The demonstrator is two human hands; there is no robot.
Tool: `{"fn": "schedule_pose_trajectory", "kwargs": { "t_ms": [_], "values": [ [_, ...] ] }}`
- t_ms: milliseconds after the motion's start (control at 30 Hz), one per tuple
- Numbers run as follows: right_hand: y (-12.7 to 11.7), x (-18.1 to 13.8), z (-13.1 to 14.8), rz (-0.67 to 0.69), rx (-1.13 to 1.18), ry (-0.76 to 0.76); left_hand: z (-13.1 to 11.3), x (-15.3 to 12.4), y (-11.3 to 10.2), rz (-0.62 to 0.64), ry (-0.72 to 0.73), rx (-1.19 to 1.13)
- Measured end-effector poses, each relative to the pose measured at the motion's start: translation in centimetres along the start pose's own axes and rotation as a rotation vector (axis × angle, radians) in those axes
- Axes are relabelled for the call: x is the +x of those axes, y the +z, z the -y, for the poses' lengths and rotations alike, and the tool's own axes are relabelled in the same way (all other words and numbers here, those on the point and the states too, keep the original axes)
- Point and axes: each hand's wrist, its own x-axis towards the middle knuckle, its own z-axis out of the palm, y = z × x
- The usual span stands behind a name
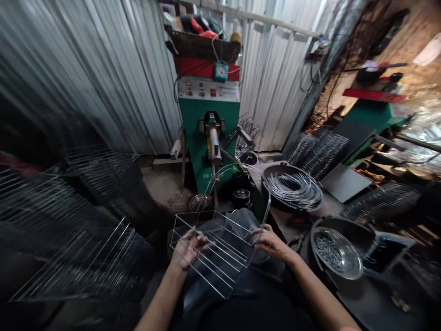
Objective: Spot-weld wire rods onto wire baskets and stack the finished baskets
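A shallow wire basket (220,262) of thin metal rods is held tilted over my lap. My left hand (188,249) is at its left side, palm partly up, fingers curled round the wires. My right hand (271,242) grips its right edge, where a bent wire hoop (269,202) rises from beside the fingers. The hoop arches up and left in front of the green welding machine (191,115). The machine's electrode arm (214,143) points down toward me, near the top of the hoop. My fingertips are partly hidden among the wires.
Stacked wire racks (103,257) fill the left side. On the right, a round pan (320,202) holds wire rings (292,189), and a steel bowl (354,269) holds small metal rods (327,253). A dark bowl (241,197) sits below the machine.
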Motion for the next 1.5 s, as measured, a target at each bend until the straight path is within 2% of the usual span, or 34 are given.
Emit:
{"fn": "schedule_pose_trajectory", "kwargs": {
  "t_ms": [67, 167, 233, 300, 367, 433, 500, 533, 600, 700, 767, 833, 933, 967, 1033, 1133, 1267, 1400, 1500],
  "values": [
    [0.7, -0.7, 0.6, -0.052, 0.086, -0.012, 0.2, 0.5, 0.1, 0.021, -0.027, 0.001],
    [1.7, -0.4, 1.6, -0.204, 0.223, 0.018, -0.5, 1.2, 1.0, 0.073, -0.001, 0.054],
    [2.1, 0.9, 2.3, -0.351, 0.293, 0.092, -1.3, 1.5, 1.6, 0.071, 0.032, 0.171],
    [2.3, 2.7, 2.9, -0.513, 0.346, 0.194, -2.0, 1.5, 2.1, -0.011, 0.089, 0.384],
    [2.4, 4.8, 3.2, -0.636, 0.412, 0.290, -2.3, 1.2, 2.4, -0.167, 0.285, 0.655],
    [2.5, 7.0, 3.3, -0.684, 0.498, 0.351, -2.2, 0.8, 3.1, -0.287, 0.620, 0.890],
    [2.9, 9.1, 3.2, -0.675, 0.570, 0.375, -2.0, 0.7, 4.4, -0.281, 0.912, 1.029],
    [3.2, 10.1, 3.1, -0.656, 0.593, 0.375, -1.9, 0.9, 5.2, -0.236, 0.993, 1.067],
    [3.7, 11.9, 2.9, -0.618, 0.608, 0.360, -1.9, 1.9, 6.9, -0.162, 1.058, 1.074],
    [3.8, 14.1, 1.8, -0.581, 0.558, 0.316, -2.5, 4.5, 8.5, -0.202, 1.089, 0.987],
    [2.7, 15.0, 0.5, -0.519, 0.433, 0.270, -3.3, 6.4, 8.7, -0.273, 1.099, 0.927],
    [0.5, 15.8, -1.2, -0.529, 0.211, 0.233, -4.3, 8.0, 8.2, -0.287, 1.084, 0.880],
    [-3.8, 17.6, -4.0, -0.700, -0.119, 0.200, -5.5, 9.4, 7.4, -0.236, 1.049, 0.805],
    [-5.0, 18.5, -4.9, -0.718, -0.189, 0.175, -5.7, 9.8, 7.1, -0.215, 1.033, 0.785],
    [-6.5, 20.5, -6.5, -0.632, -0.265, 0.110, -6.0, 10.2, 6.9, -0.191, 1.003, 0.751],
    [-6.5, 23.2, -8.3, -0.389, -0.259, 0.065, -6.2, 10.8, 6.8, -0.193, 0.964, 0.707],
    [-5.1, 24.4, -9.4, -0.139, -0.018, 0.111, -6.5, 11.7, 6.5, -0.202, 0.894, 0.637],
    [-5.0, 24.0, -9.9, -0.058, 0.127, 0.146, -6.9, 12.4, 6.0, -0.213, 0.873, 0.576],
    [-5.1, 24.0, -9.9, -0.113, 0.133, 0.160, -7.1, 12.8, 5.9, -0.213, 0.874, 0.565]
  ]
}}
